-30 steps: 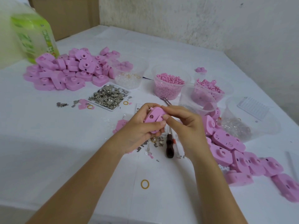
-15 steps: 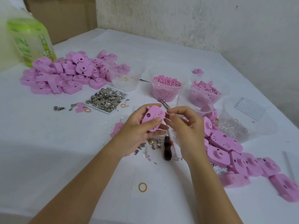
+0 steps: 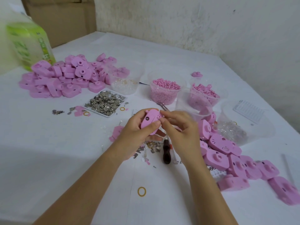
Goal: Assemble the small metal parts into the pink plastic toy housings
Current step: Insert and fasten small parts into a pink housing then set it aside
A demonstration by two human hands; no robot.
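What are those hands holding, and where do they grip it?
The left hand grips a pink housing around its body. The right hand's fingertips pinch its right edge.

The left hand [image 3: 136, 127] covers the pink housing's [image 3: 150, 118] lower half; the green bottle [image 3: 29, 44] is blurred.

A makeshift piecework assembly room: a white-covered table [image 3: 48, 159] against a rough plastered wall [image 3: 194, 21]; heaps of identical pink housings [image 3: 61, 78]; a tray of metal parts [image 3: 105, 103]; tubs of pink pieces [image 3: 164, 92]; cardboard cartons [image 3: 61, 18] behind.
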